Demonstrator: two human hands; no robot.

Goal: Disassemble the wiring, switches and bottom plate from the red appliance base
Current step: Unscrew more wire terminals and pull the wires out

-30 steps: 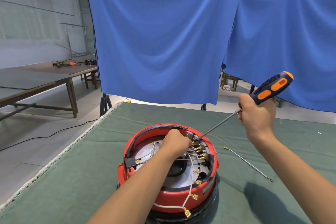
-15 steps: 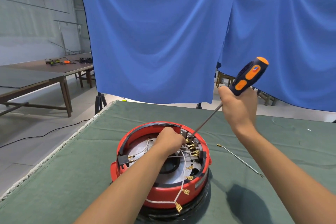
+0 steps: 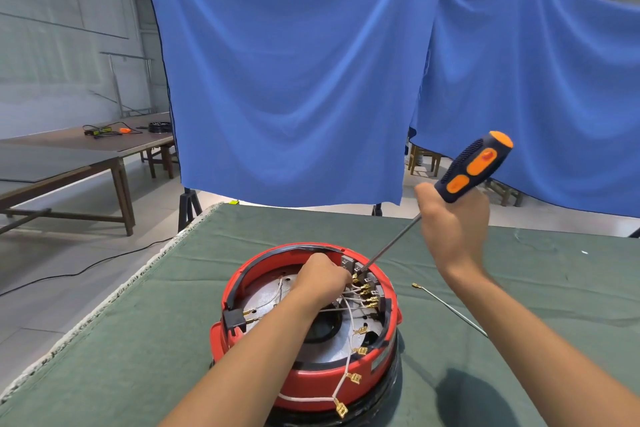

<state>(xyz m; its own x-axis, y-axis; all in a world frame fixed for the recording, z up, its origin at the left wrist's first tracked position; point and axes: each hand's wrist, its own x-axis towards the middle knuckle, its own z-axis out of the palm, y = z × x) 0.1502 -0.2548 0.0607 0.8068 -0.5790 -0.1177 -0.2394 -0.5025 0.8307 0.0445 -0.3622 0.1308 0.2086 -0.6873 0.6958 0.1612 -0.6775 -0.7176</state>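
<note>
Orange-and-black screwdriver (image 3: 471,168) handle is wrapped in the right hand (image 3: 452,225), fingers curled tight round it. Shaft runs down and to the left from that fist; tip lands at the switch block (image 3: 360,276) on the far right inside rim of the red appliance base (image 3: 304,333). Long axis of the tool is a steep diagonal, handle high and right, tip low and left.

Left hand (image 3: 320,279) sits just beside the tip, closed over the wiring (image 3: 349,314) at the terminals. Can't tell which lead it pinches; fingers are hidden behind the knuckles. It's the nearer hand to the connectors, touching or almost touching the tip.

Base is directly below and left of the tool grip, upside down on the green cloth (image 3: 138,340), silver bottom plate (image 3: 266,295) not yet off. Brass spade terminals (image 3: 360,350) hang free toward the near side.

Loose wire (image 3: 450,308) lies on the cloth below the right forearm, well apart from the base.

Judgement: next move likely levers along the shaft axis; slip risk is toward the left knuckles.
</note>
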